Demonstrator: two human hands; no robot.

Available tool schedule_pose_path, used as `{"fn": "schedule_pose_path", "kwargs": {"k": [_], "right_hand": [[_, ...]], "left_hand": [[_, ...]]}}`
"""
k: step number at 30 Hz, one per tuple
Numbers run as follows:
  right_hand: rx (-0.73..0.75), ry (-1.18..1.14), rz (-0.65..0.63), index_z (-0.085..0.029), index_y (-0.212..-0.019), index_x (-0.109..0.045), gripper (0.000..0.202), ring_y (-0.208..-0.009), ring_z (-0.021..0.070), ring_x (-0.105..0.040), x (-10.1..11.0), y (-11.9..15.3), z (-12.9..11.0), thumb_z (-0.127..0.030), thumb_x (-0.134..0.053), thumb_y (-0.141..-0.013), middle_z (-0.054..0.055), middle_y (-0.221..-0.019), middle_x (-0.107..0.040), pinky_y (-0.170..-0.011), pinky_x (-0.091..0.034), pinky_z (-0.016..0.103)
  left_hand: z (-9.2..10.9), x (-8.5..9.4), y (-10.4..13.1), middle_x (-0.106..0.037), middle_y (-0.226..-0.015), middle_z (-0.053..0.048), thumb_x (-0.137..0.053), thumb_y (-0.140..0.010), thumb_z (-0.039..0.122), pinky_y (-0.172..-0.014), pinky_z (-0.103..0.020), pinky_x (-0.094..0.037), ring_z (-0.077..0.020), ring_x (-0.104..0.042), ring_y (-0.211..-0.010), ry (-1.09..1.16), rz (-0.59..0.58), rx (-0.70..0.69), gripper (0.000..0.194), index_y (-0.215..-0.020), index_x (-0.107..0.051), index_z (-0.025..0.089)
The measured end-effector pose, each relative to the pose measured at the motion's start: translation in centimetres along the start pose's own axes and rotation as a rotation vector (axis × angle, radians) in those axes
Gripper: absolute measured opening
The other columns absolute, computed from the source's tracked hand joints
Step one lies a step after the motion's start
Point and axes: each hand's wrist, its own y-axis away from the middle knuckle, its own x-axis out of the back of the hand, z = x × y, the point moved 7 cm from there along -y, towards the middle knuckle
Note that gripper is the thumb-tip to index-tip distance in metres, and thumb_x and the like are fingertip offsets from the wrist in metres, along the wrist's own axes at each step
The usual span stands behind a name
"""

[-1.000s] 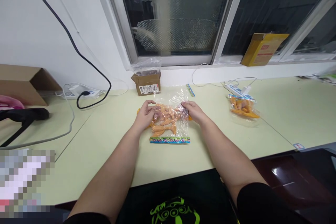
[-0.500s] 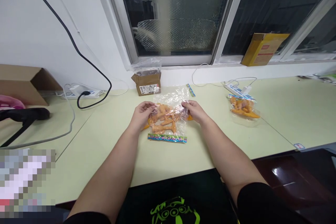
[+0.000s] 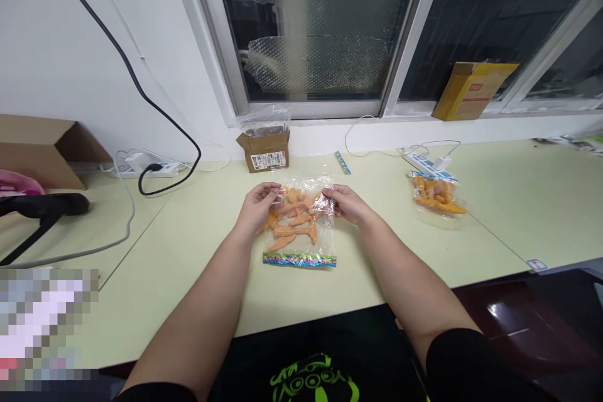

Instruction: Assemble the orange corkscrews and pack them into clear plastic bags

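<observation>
A clear plastic bag point(image 3: 301, 245) with orange pieces inside is over the pale table, its blue-green patterned strip toward me. My left hand point(image 3: 258, 207) pinches its left edge between thumb and fingers. On the opposite edge, my right hand point(image 3: 346, 202) grips the plastic the same way. The orange pieces point(image 3: 294, 220) lie jumbled in the left and middle of the bag; some show beside my left fingers. Whether all of these are inside it I cannot tell.
A second bag of orange pieces point(image 3: 436, 193) lies on the right by a power strip point(image 3: 431, 166). Behind my hands are a small cardboard box point(image 3: 267, 152) and a torn patterned strip point(image 3: 343, 163). A black cable point(image 3: 141, 94) hangs at the left.
The bag has come slightly toward me and lies flatter, with its patterned strip lower and the orange pieces more spread out. My right hand has shifted a little left.
</observation>
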Motion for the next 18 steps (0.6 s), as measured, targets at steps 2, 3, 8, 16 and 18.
{"fn": "schedule_pose_path", "kwargs": {"k": [2, 3, 8, 16, 18], "right_hand": [[-0.001, 0.009, -0.003, -0.02, -0.071, -0.058, 0.046, -0.04, 0.0073, -0.04, 0.1, -0.1, 0.0, -0.058, -0.084, -0.068, -0.004, -0.054, -0.056, -0.036, -0.022, 0.023], [-0.002, 0.011, -0.002, -0.02, -0.072, -0.059, 0.045, -0.04, 0.0074, -0.04, 0.2, -0.1, 0.0, -0.058, -0.083, -0.069, -0.004, -0.054, -0.056, -0.036, -0.022, 0.023], [0.016, 0.001, 0.001, -0.02, -0.072, -0.06, 0.044, -0.04, 0.0073, -0.038, 0.3, 0.0, -0.3, -0.058, -0.083, -0.069, -0.005, -0.053, -0.053, -0.038, -0.024, 0.023], [0.006, 0.0, 0.044, -0.022, -0.07, -0.055, 0.047, -0.042, 0.0085, -0.038, 0.9, 0.1, -0.5, -0.058, -0.084, -0.068, -0.007, -0.053, -0.049, -0.039, -0.029, 0.024], [0.012, -0.026, 0.066, -0.023, -0.07, -0.053, 0.048, -0.045, 0.0096, -0.042, 1.0, 0.2, -0.7, -0.059, -0.085, -0.067, -0.007, -0.055, -0.049, -0.041, -0.034, 0.025]], "left_hand": [[-0.1, 0.4, -0.2, -0.072, -0.097, -0.006, -0.09, -0.067, 0.047, -0.076, -0.032, -0.058, -0.0134, -0.065, -0.075, 0.035, 0.013, -0.003, 0.047, -0.1, -0.074, 0.017], [-0.2, 0.6, -0.4, -0.073, -0.097, -0.007, -0.09, -0.066, 0.046, -0.076, -0.032, -0.058, -0.0133, -0.064, -0.075, 0.05, 0.021, -0.003, 0.048, -0.1, -0.075, 0.016], [-0.1, 1.7, -0.8, -0.072, -0.085, -0.006, -0.086, -0.069, 0.039, -0.068, -0.029, -0.052, -0.0134, -0.062, -0.069, -0.018, 0.034, -0.036, 0.034, -0.093, -0.078, 0.016], [0.0, 1.9, -1.0, -0.075, -0.093, -0.008, -0.087, -0.066, 0.037, -0.073, -0.031, -0.055, -0.014, -0.065, -0.07, -0.068, -0.028, -0.008, 0.038, -0.097, -0.08, 0.015], [0.1, 1.8, -0.8, -0.075, -0.095, -0.008, -0.09, -0.065, 0.037, -0.077, -0.032, -0.057, -0.0146, -0.066, -0.072, -0.074, -0.061, -0.011, 0.043, -0.101, -0.08, 0.015]]}}
